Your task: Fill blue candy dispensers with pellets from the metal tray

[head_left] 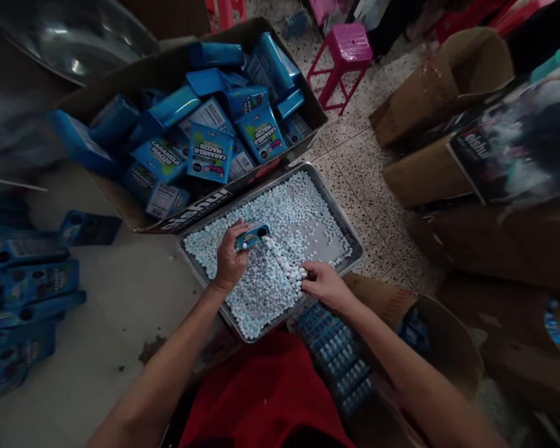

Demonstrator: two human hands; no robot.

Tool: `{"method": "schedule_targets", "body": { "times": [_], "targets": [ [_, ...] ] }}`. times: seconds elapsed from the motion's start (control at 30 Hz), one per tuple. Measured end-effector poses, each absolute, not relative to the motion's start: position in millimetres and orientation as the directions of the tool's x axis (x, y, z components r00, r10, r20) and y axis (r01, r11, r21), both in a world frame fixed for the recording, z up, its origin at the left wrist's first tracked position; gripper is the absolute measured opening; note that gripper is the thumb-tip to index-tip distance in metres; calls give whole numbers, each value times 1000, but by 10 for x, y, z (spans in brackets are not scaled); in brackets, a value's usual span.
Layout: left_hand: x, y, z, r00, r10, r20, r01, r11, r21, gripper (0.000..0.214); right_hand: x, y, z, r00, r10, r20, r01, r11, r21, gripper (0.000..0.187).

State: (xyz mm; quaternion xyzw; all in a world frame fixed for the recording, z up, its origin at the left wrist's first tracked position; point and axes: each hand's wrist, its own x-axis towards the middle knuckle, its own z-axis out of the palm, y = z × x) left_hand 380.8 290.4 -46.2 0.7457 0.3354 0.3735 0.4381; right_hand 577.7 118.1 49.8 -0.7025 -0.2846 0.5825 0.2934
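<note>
A wide metal tray (358,249) holds a layer of small pale blue and white candies (256,298). Over its middle, my left hand (231,258) is closed around a small blue candy box (253,235), tilted with its dark round hole toward the right. From that hole a raised strip of whiter candies slopes down to my right hand (324,285). The fingers of that hand are curled together at the strip's lower end, by the tray's near right side. Whatever they grip is hard to tell.
Behind the tray stands a carton (144,224) full of blue candy boxes (210,152). More boxes (37,280) pile up at left on a pale surface. A pink stool (348,50) and cardboard cartons (424,180) are to the right; stacked blue packs (336,354) sit below my right arm.
</note>
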Motion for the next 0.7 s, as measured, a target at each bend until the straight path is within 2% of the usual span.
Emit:
{"method": "schedule_targets", "body": {
  "times": [0.17, 0.4, 0.53, 0.6, 0.67, 0.7],
  "targets": [
    [3752, 2857, -466, 530, 788, 313, 165, -458, 873, 35, 5788, 1544, 839, 73, 581, -811, 34, -814, -580, 12],
    [3714, 2792, -566, 577, 770, 273, 143, -424, 894, 33, 5724, 1936, 1103, 62, 430, -901, 81, -902, -425, 13],
    [3657, 2840, -579, 559, 797, 231, 155, -373, 915, 31, 5843, 1897, 1302, 2, 428, -904, 114, -898, -425, 20],
    [3604, 2891, -568, 525, 836, 162, 203, -307, 930, 33, 6000, 1778, 1329, 1, 467, -884, 170, -872, -460, 24],
    [3549, 2958, -553, 472, 879, 65, 244, -201, 949, 36, 6210, 1661, 1216, 123, 557, -821, 336, -802, -494, 23],
    [3528, 2997, -550, 450, 893, 20, 252, -149, 956, 37, 6326, 1627, 1097, 226, 614, -756, 469, -749, -468, 21]
  ]
}}
